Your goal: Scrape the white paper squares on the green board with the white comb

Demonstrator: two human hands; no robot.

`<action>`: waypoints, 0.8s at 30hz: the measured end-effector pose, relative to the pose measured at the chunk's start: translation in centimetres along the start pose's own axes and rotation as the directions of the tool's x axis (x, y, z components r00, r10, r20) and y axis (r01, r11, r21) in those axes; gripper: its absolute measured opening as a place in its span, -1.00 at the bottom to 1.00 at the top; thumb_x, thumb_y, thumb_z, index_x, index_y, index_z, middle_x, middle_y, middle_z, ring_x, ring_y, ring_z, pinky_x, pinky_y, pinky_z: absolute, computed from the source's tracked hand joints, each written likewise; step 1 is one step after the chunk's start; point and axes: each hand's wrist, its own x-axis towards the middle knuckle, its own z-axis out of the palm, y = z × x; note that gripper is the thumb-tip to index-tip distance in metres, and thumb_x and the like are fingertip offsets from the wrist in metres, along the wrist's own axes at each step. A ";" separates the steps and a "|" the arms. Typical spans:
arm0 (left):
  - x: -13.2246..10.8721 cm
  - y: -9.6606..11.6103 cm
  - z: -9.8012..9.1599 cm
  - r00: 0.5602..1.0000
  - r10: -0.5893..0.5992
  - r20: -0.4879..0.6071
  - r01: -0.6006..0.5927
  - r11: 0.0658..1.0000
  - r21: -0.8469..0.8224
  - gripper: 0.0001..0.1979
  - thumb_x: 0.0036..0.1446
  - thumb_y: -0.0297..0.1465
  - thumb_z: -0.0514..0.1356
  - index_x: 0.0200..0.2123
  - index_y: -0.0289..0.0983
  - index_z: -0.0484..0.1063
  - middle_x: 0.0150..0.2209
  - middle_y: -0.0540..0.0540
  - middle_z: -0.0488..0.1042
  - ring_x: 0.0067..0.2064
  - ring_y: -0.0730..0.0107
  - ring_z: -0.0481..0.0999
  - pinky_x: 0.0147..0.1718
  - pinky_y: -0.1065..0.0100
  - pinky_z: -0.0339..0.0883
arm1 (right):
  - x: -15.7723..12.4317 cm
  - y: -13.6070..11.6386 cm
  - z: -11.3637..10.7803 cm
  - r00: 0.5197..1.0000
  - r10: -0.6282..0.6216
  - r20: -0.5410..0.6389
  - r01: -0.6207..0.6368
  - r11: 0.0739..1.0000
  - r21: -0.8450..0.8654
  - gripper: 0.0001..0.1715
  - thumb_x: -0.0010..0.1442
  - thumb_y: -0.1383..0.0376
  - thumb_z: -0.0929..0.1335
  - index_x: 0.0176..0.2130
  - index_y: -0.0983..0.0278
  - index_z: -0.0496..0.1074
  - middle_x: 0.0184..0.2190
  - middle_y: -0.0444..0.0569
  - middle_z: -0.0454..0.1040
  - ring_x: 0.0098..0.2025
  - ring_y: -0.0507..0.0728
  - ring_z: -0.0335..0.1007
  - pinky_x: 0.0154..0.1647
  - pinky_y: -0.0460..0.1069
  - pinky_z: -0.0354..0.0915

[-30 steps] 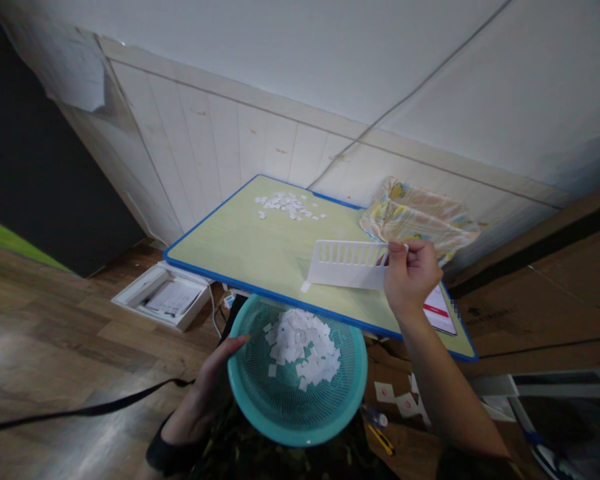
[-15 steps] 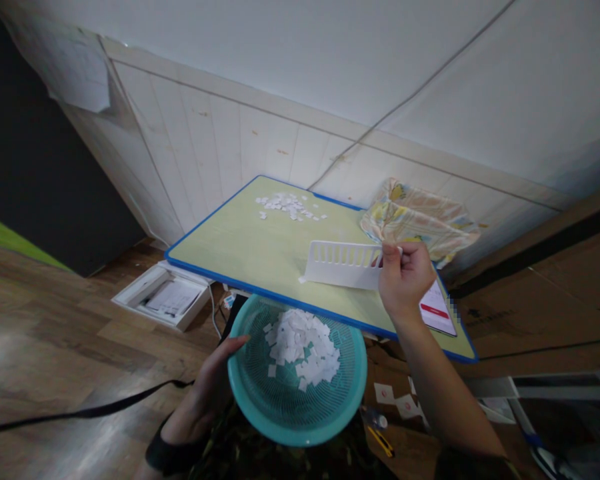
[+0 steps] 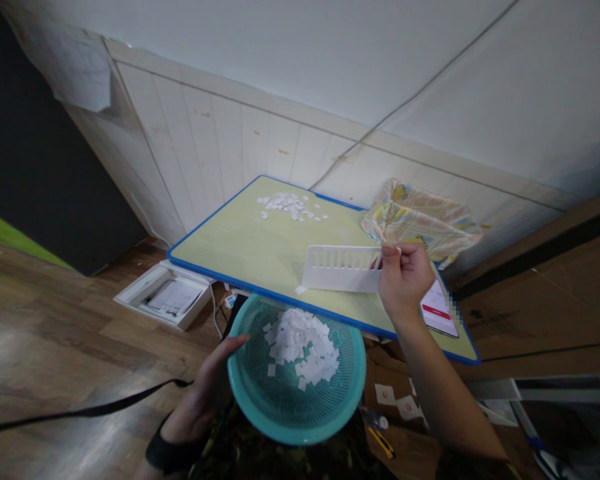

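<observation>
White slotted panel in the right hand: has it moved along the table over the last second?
Yes. The panel in the right hand has slid slightly left, toward the table's left end, away from the phone.

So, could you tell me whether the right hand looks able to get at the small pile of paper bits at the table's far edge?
Probably yes: the table is bare between the right hand and that pile, though its grip holds the white slotted panel.

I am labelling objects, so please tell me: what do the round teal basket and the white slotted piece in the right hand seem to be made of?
Teal basket: apparently moulded plastic, with fine mesh walls and a smooth, thicker rim. White slotted piece: probably rigid matte plastic, thin, with evenly cut slots along its top.
</observation>
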 end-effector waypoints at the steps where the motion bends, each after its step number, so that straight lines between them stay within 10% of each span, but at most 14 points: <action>1: -0.2 0.1 0.1 1.000 -0.005 -0.007 0.005 1.000 -0.003 -0.75 0.08 -0.48 0.25 -0.16 -0.40 0.62 -0.32 -0.20 0.71 -0.16 -0.02 0.66 -0.12 0.17 0.50 | 0.0 0.0 0.0 1.000 -0.002 0.000 0.002 1.000 -0.002 -0.54 0.16 -0.08 0.35 -0.44 0.22 0.25 -0.67 -0.25 0.31 -0.66 0.00 0.23 -0.57 -0.08 0.15; 24: -0.3 0.2 0.2 0.999 0.014 0.046 -0.011 0.998 -0.056 -0.57 0.01 -0.51 0.27 0.01 -0.40 0.54 -0.25 -0.24 0.70 -0.16 -0.05 0.65 -0.11 0.13 0.48 | 1.0 1.8 -1.3 0.997 -0.026 -0.077 0.019 0.995 -0.094 -0.55 0.16 -0.06 0.35 -0.42 0.26 0.28 -0.66 -0.22 0.32 -0.62 0.02 0.27 -0.54 -0.07 0.16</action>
